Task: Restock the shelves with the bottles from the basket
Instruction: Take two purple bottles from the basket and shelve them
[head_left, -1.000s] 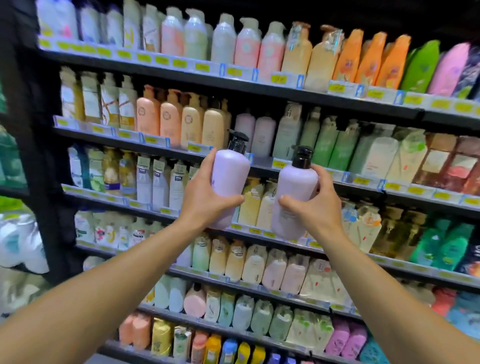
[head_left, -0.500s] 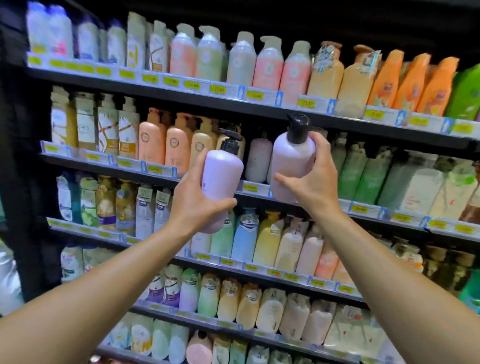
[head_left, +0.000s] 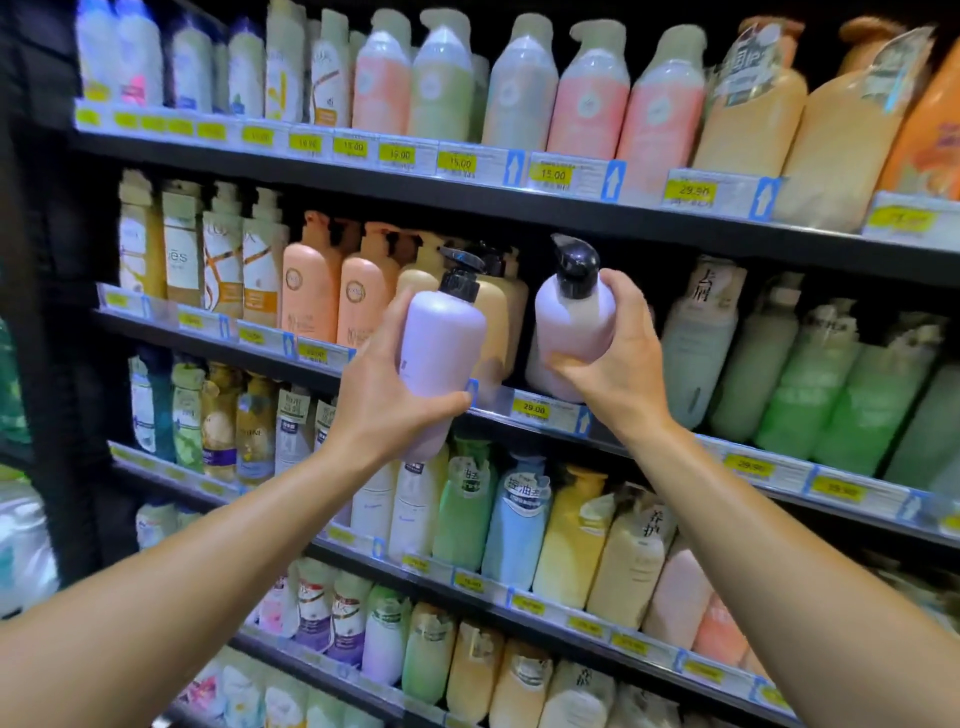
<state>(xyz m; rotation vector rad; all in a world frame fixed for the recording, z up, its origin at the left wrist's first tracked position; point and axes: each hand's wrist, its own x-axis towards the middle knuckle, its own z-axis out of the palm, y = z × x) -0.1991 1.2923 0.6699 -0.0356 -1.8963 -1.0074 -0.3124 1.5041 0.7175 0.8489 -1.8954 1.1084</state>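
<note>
1. The right hand (head_left: 618, 364) is closed around a lilac pump bottle (head_left: 574, 317). Over the last second it has carried that bottle up from chest height and forward into the dark gap on the second shelf (head_left: 675, 441), so its base now sits at the shelf lip, just above the yellow 29.00 price tag (head_left: 533, 409).
2. The left hand (head_left: 384, 395) grips a second lilac bottle (head_left: 441, 358) around its lower body. It has risen too, but hangs in front of the shelf edge, tilted slightly right and not yet over the ledge.
3. Just beside the gap stand cream-beige pump bottles (head_left: 493, 322) on the left and pale green bottles (head_left: 696, 353) on the right; the right-hand bottle goes between them.
4. My reading: the first placement is almost done, needing only a push back and a release. The left bottle should follow into the same slot. The basket is not in view, so how many remain cannot be told.
</note>
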